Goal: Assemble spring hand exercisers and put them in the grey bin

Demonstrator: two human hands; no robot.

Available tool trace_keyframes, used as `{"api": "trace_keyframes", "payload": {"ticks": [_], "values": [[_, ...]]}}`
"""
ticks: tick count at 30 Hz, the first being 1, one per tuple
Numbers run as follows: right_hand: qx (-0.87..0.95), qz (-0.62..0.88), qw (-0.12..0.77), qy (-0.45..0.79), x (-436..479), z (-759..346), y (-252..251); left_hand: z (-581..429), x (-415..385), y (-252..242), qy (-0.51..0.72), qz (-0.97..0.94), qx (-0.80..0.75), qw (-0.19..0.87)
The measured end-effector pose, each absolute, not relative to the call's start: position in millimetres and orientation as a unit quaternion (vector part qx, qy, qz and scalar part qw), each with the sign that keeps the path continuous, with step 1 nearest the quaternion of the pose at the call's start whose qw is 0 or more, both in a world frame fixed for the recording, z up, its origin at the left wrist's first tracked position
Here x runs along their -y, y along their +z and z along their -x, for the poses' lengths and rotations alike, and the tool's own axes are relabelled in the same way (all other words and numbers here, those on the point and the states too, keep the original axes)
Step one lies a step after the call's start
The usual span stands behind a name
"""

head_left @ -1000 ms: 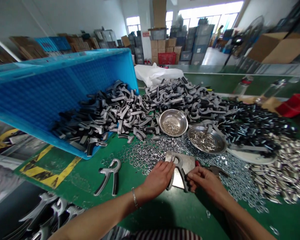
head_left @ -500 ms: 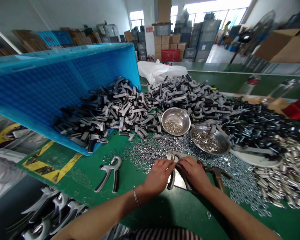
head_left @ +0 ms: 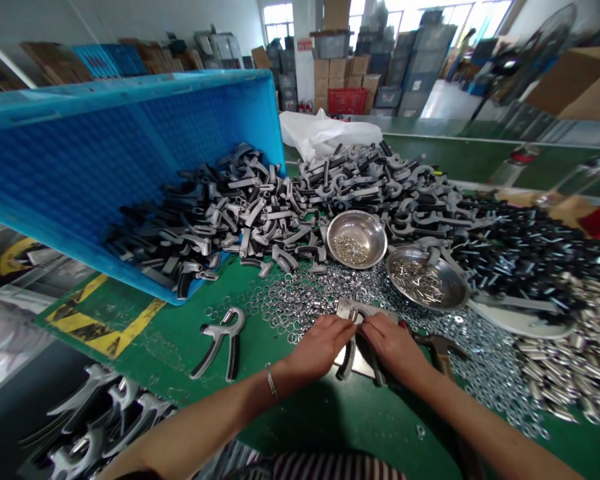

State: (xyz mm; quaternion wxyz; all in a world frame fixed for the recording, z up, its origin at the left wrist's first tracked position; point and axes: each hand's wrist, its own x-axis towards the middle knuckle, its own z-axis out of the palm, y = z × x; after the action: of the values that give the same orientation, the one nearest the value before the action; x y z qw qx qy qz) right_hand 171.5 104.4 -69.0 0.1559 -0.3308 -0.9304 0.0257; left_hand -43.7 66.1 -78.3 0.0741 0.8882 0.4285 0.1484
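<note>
A grey and black hand grip strengthener (head_left: pixel 347 363) lies on a metal plate (head_left: pixel 363 365) in front of me, its two handles towards me. My left hand (head_left: pixel 321 345) is closed on its left side, fingers near the coil spring. My right hand (head_left: pixel 396 348) is closed around the right side, with fingertips by the pivot. Both thumbs and whatever small part may be between the fingertips are hidden. A claw hammer (head_left: pixel 443 345) rests just right of my right hand. To the left, another hand grip strengthener (head_left: pixel 233 357) with a spring lies on the green table (head_left: pixel 290 420).
A tipped blue crate (head_left: pixel 130 147) spills grip handles (head_left: pixel 255 213) at the left. Two steel bowls, one with small pins (head_left: pixel 357 227) and one with longer pins (head_left: pixel 447 287), stand beyond the plate. Loose rings and nuts (head_left: pixel 485 380), springs (head_left: pixel 575 373) and black parts (head_left: pixel 530 253) surround them.
The view has shifted slightly, so the scene sits a little differently. Both hands stay on the strengthener at the plate, with only slight finger movement.
</note>
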Motion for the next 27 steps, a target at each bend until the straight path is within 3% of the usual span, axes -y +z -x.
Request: {"api": "trace_keyframes", "payload": {"ticks": [12, 20, 24, 27], "values": [[0.949, 0.295, 0.09, -0.06, -63, -200, -79, 44, -67, -84, 0.192, -0.875, -0.423, 0.135], [0.949, 0.307, 0.071, 0.016, -65, -202, -69, 48, -67, -67, 0.193, -0.869, -0.438, 0.126], [0.895, 0.415, 0.14, 0.087, -49, -245, -64, 54, -127, -35, 0.147, -0.871, -0.468, 0.038], [0.815, 0.555, 0.165, 0.034, -18, -283, -76, 47, -196, -17, 0.122, -0.864, -0.489, 0.011]]}}
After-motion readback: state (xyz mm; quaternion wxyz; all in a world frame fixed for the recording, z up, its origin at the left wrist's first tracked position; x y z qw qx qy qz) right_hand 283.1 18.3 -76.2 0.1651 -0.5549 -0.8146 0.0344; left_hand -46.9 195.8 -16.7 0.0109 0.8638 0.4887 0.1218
